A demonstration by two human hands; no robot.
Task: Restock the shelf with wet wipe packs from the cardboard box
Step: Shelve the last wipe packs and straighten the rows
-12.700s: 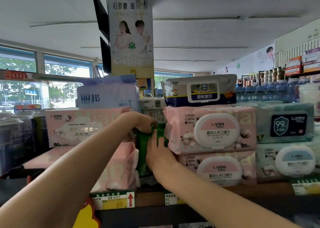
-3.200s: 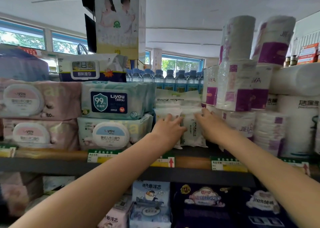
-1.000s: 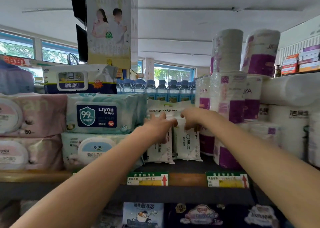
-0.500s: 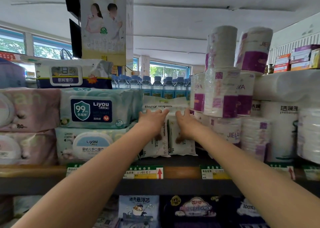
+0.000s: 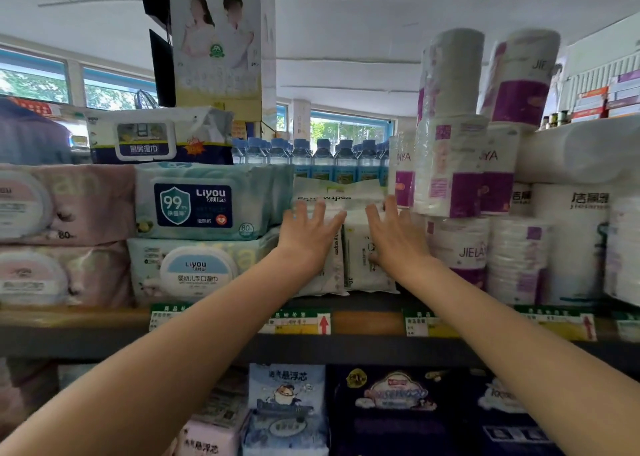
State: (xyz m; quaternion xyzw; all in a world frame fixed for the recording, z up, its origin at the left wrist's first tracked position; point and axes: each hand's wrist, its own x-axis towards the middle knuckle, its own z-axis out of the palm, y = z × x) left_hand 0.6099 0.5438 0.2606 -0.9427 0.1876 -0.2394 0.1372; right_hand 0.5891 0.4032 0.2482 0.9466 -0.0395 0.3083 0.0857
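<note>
A person reaches both bare arms up to a store shelf [image 5: 367, 322], pressing flat palms against small white wet wipe packs [image 5: 360, 265] standing upright between larger stock. The left hand [image 5: 308, 237] lies spread, fingers apart, against the left upright pack; the right hand [image 5: 393, 237] lies equally flat and splayed against the pack beside it. Neither hand grips anything; both merely rest on the pack fronts. A further white pack marked "wipes" [image 5: 337, 194] lies across the top of the upright ones, just above the fingertips.

To the left, touching the small packs, two big teal Liyou wipe packs [image 5: 204, 201] are stacked one on the other, with pink packs [image 5: 65, 206] further left and a white-and-navy pack [image 5: 159, 136] on top. To the right stand plastic-wrapped toilet roll bundles [image 5: 453, 164] in white and purple, piled high. Behind the wipes a row of blue-capped water bottles [image 5: 322, 159] shows. Green-and-yellow price tags [image 5: 298, 322] line the shelf edge, and dark boxed goods [image 5: 398, 396] fill the level below. A hanging poster [image 5: 216, 39] dangles above.
</note>
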